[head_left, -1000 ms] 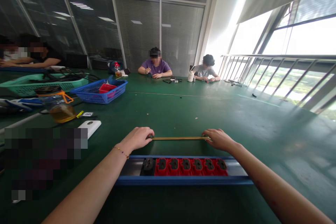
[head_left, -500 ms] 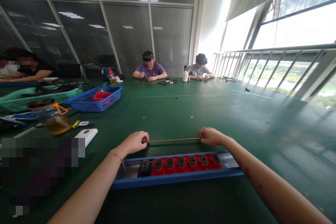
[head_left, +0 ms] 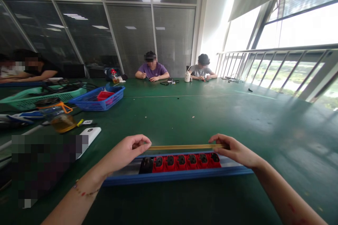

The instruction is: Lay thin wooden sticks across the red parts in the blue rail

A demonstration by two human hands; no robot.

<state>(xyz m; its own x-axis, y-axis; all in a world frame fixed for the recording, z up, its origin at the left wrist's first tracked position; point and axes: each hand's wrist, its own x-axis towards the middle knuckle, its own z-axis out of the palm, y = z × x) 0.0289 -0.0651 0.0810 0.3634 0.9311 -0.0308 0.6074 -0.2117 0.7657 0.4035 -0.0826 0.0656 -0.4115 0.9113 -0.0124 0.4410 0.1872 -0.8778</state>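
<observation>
A long, thin brass-coloured strip [head_left: 182, 147] spans level between my hands. My left hand [head_left: 134, 147] pinches its left end between thumb and fingertips. My right hand [head_left: 233, 150] curls loosely around the other end, index finger above and thumb below. Just below the strip lies a long blue-edged channel [head_left: 182, 178], set crosswise on the table. A row of several red socket modules [head_left: 181, 162] with dark faces sits in it, with one black module [head_left: 146, 165] at the row's left. Bare metal shows inside the channel at both ends.
On the left stand a blue basket [head_left: 96, 103] holding a red box, a green basket [head_left: 47, 96] with cables, and a jar of amber liquid [head_left: 63, 121]. Nearer lies a white object [head_left: 91, 137] beside a blurred-out area. Two people [head_left: 152, 70] sit across the green table [head_left: 169, 112].
The strip has turned to show a broader, lined side and come slightly closer to the channel. My fingers have loosened from tight grips, and my right hand has shifted right.
</observation>
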